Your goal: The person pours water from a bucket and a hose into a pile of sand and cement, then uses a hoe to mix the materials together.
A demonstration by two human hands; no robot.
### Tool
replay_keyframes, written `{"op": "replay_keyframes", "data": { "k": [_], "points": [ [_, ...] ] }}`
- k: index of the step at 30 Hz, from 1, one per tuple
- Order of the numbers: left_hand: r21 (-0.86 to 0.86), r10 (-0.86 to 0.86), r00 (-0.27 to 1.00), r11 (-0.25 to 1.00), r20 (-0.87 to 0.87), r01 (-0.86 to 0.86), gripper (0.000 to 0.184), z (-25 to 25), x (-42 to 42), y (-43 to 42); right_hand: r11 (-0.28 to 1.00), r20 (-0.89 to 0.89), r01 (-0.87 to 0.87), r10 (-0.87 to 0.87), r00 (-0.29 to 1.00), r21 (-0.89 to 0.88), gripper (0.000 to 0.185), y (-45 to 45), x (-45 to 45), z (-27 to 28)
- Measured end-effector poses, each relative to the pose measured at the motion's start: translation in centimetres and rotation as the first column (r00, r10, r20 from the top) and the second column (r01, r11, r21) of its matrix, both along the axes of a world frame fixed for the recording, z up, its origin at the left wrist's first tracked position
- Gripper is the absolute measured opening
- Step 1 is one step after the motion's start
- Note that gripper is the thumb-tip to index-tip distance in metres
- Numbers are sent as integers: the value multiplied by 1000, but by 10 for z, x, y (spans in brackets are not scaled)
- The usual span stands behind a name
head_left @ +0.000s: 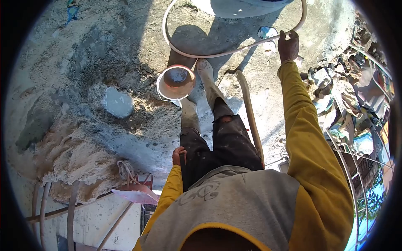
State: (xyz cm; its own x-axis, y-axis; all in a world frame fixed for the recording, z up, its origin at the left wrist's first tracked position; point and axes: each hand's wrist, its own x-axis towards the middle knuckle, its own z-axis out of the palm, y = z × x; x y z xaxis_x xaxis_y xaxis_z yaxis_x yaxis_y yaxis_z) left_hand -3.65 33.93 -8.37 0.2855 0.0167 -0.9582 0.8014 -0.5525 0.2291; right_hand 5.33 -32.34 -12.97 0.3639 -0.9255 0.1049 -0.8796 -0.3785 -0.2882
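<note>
My right hand (288,47) is stretched out at the upper right with its fingers closed around a pale hose (226,53). The hose makes a wide loop across the ground, and both of its ends are out of sight. Down beside my left thigh, my left hand (179,156) has curled fingers; whether anything is in them is hidden. A bucket (160,88) with a reddish rim stands by my boots, with some liquid at its bottom. To the left of it, a pale grey puddle (118,102) lies in a hollow of sandy material.
A large rounded container (247,9) stands at the top edge. A long wooden handle (248,106) lies right of my legs. Crumpled paper sacks (335,96) are heaped at the right near metal rails (351,188). A sand pile (79,154) rises at the left.
</note>
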Motion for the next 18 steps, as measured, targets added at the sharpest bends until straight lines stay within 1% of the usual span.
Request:
{"op": "replay_keyframes", "data": {
  "k": [1, 2, 3, 4, 6, 7, 8, 9, 11, 12, 13, 14, 15, 16, 17, 18],
  "points": [
    [17, 22, 1000, 1000, 7, -22, 40, 1, 0, -7, 990, -3, -72, 73, 997, 120, 52, 29, 1, -11],
    [145, -352, 925, 932, 140, 333, 49, 4, -1, -13, 961, 1, -141, 145, 989, 239, 50, 59, 1, -22],
    [308, -681, 702, 727, 209, 614, 59, 6, -2, -21, 877, -53, -198, 245, 968, 439, 50, 90, 2, -30],
    [311, -673, 711, 733, 201, 605, 59, 10, -1, -30, 749, -84, -227, 352, 932, 622, 50, 121, 3, -40],
    [393, -690, 722, 678, 50, 621, 75, 12, 0, -43, 485, -105, -235, 576, 811, 843, 50, 178, 2, -72],
    [370, -660, 751, 692, -22, 620, 84, 6, -2, -42, 416, -76, -265, 643, 762, 870, 53, 204, 4, -88],
    [371, -651, 758, 696, -34, 614, 84, 4, -1, -45, 343, -43, -287, 704, 709, 894, 55, 227, 6, -103],
    [400, -648, 760, 682, -57, 612, 85, 5, 1, -50, 330, -42, -282, 713, 700, 901, 55, 246, 10, -117],
    [432, -633, 768, 668, -97, 606, 86, -1, -4, -49, 397, -31, -292, 637, 771, 870, 62, 281, 17, -146],
    [427, -631, 774, 684, -63, 592, 87, -6, -9, -44, 382, -31, -287, 645, 764, 878, 62, 296, 13, -174],
    [420, -628, 778, 699, -27, 579, 87, -10, -13, -40, 396, -152, -115, 581, 799, 911, 61, 312, 3, -210],
    [420, -620, 783, 700, -42, 577, 87, -12, -13, -39, 400, -279, 60, 518, 808, 915, 60, 327, -7, -236],
    [385, -601, 799, 733, -20, 561, 87, -11, -11, -39, 346, -275, 94, 522, 808, 933, 63, 339, -18, -246],
    [348, -580, 814, 764, 3, 543, 86, -14, -13, -35, 342, -280, 99, 533, 799, 935, 63, 355, -28, -251],
    [337, -552, 832, 795, 55, 505, 84, -19, -20, -28, 336, -357, 220, 431, 829, 916, 63, 373, -39, -257],
    [314, -553, 829, 805, 90, 503, 83, -22, -21, -24, 324, -398, 282, 386, 832, 903, 63, 388, -46, -262]
  ]
}}
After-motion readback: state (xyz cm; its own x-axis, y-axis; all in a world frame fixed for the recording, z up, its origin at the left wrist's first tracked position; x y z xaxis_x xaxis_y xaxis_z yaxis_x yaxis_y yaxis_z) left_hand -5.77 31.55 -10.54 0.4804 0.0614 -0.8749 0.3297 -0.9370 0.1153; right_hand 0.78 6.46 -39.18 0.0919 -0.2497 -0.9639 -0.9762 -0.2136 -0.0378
